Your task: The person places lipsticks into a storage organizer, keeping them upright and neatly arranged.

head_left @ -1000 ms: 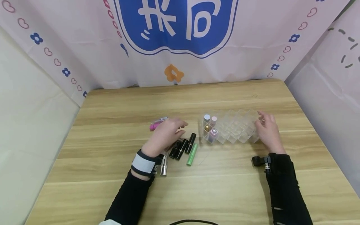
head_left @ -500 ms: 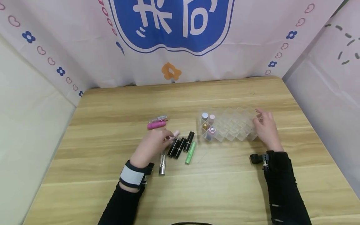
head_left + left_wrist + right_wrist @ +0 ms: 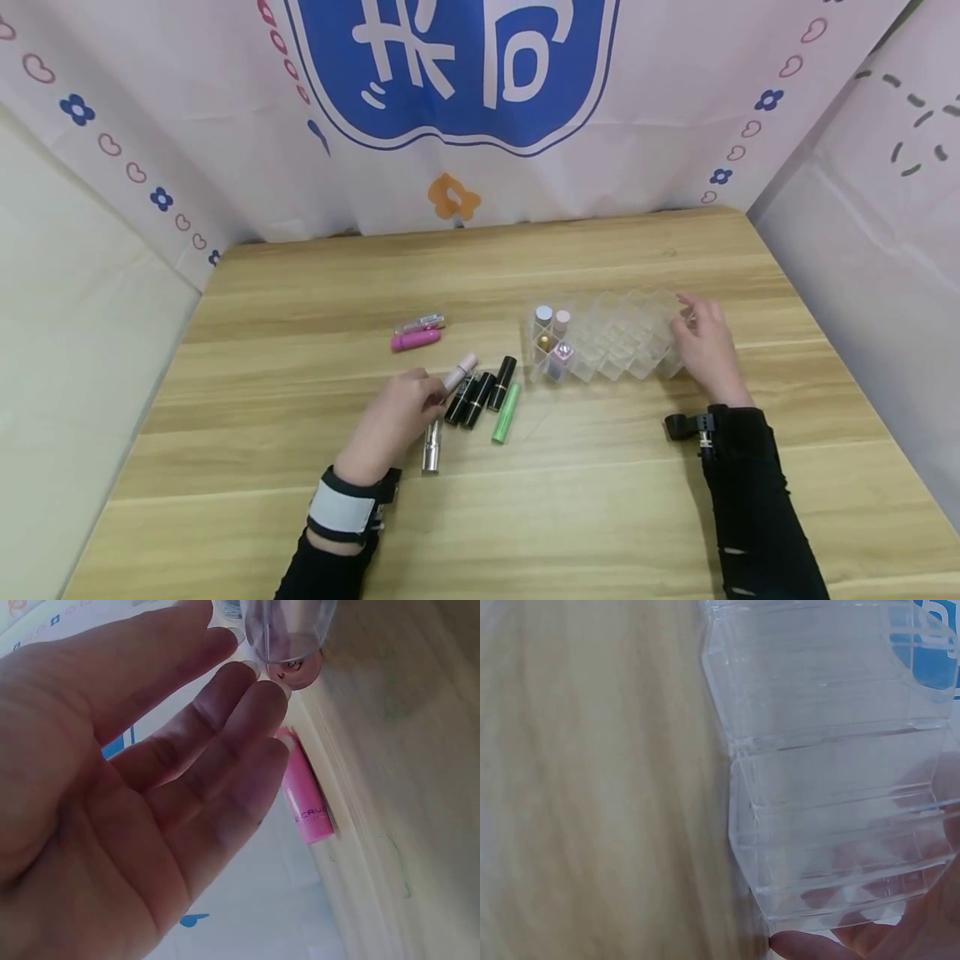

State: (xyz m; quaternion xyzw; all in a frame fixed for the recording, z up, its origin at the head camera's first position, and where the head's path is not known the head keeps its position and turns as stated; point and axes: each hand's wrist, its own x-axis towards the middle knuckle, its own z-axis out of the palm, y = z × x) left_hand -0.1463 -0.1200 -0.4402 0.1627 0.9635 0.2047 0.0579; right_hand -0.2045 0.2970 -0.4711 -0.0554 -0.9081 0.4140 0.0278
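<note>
My left hand (image 3: 397, 417) is low over a loose group of lip cosmetics, fingertips right at the near end of a pale pink lip gloss tube (image 3: 459, 372). Its fingers are loosely bent in the left wrist view, close to a clear tube end (image 3: 289, 634). Beneath the hand lies a silver tube (image 3: 431, 450). Several black lipstick tubes (image 3: 477, 402) and a green tube (image 3: 506, 414) lie just right. My right hand (image 3: 705, 350) holds the right end of a clear diamond-celled lipstick organizer (image 3: 615, 342), thumb (image 3: 810, 946) at its corner and fingers behind the plastic.
Several small bottles (image 3: 562, 357) stand in the organizer's left cells. A magenta tube (image 3: 416, 340) and a clear tube (image 3: 422, 323) lie farther back on the wooden table (image 3: 337, 283). A printed cloth (image 3: 637, 167) hangs along the back edge.
My left hand has drawn back left and toward me, from above the lipsticks to the near end of the pale pink tube, which is now in sight. The right hand keeps its hold.
</note>
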